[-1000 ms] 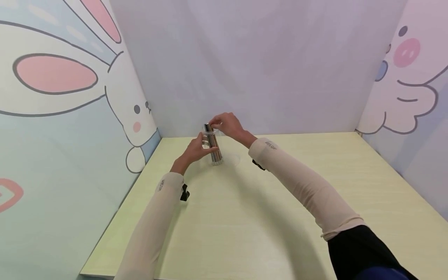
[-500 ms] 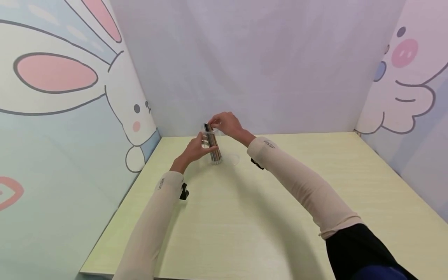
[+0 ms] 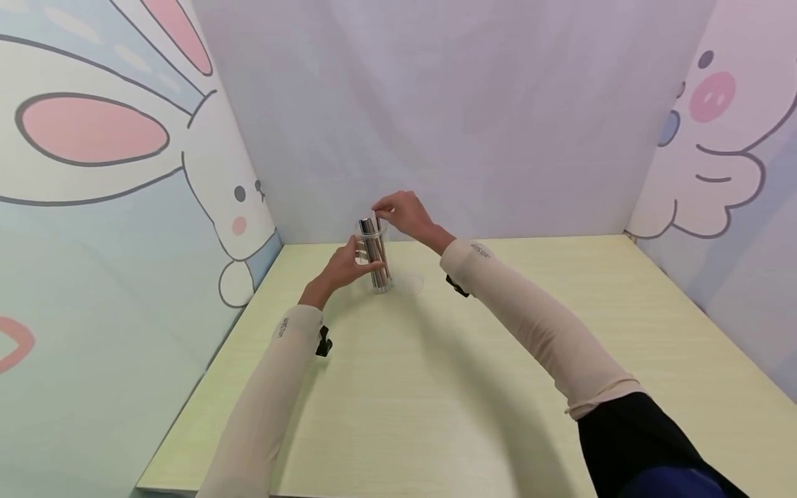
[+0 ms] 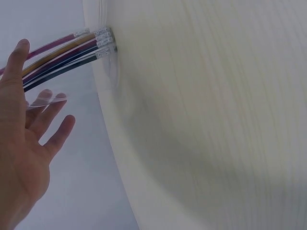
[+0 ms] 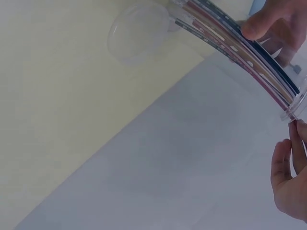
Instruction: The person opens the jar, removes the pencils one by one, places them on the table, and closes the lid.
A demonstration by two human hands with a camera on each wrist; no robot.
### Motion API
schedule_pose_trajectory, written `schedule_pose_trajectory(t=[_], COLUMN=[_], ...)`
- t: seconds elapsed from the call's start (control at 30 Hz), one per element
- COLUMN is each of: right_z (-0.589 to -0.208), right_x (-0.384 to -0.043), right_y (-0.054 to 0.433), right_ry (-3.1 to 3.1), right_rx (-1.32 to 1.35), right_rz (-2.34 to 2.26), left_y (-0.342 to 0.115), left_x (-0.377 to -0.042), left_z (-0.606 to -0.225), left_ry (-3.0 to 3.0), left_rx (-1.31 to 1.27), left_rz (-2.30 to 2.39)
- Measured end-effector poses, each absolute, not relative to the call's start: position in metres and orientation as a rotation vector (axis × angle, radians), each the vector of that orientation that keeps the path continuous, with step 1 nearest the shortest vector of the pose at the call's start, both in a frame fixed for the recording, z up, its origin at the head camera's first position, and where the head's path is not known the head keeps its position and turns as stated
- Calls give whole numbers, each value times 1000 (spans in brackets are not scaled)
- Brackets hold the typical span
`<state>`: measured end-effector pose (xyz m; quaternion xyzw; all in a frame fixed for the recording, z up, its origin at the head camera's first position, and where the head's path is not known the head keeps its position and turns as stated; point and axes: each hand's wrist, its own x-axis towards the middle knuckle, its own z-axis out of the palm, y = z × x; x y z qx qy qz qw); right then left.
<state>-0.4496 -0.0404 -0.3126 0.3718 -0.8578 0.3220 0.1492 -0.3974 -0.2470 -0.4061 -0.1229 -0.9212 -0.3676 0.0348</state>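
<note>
Two hands meet at one transparent cylinder point(image 3: 372, 235). The left hand point(image 3: 341, 268) holds its wall in a fairly wide grip, thumb across the near side, fingers behind. Just above the rim, the right hand point(image 3: 405, 211) forms a narrow pinch, thumb and fingers on the upper end of a reddish pencil point(image 5: 292, 125), the shaft of which runs down inside the cylinder. Within the left hand's grip, a bundle of pencils point(image 4: 62, 53) shows through the wall, with magenta, yellow-brown and dark blue shafts; silvery upper ends project above the rim, just left of the pinch. Below the pinch, beside the cylinder's base, a transparent round disc point(image 3: 409, 283) lies on the pale yellow table point(image 3: 373, 394); whether disc and base touch cannot be told. Nearer the wearer than either grip, beige sleeves point(image 3: 529, 318) cover the forearms. Beyond both grips rises a pale wall point(image 3: 473, 124); to their left appears a cartoon rabbit point(image 3: 214, 176), to their right a pink-snouted figure point(image 3: 712, 97).
</note>
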Motion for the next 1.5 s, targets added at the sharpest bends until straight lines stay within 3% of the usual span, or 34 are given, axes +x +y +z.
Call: schedule_pose_trajectory(t=[1.5], right_z=[-237], right_x=[-452], right_y=[-27], right_ry=[-2367], right_rx=[1078], right_rz=[896], left_y=[-249], left_x=[-408], left_z=[-410], left_ry=[-2879], left_rx=[-349], left_rz=[-1137])
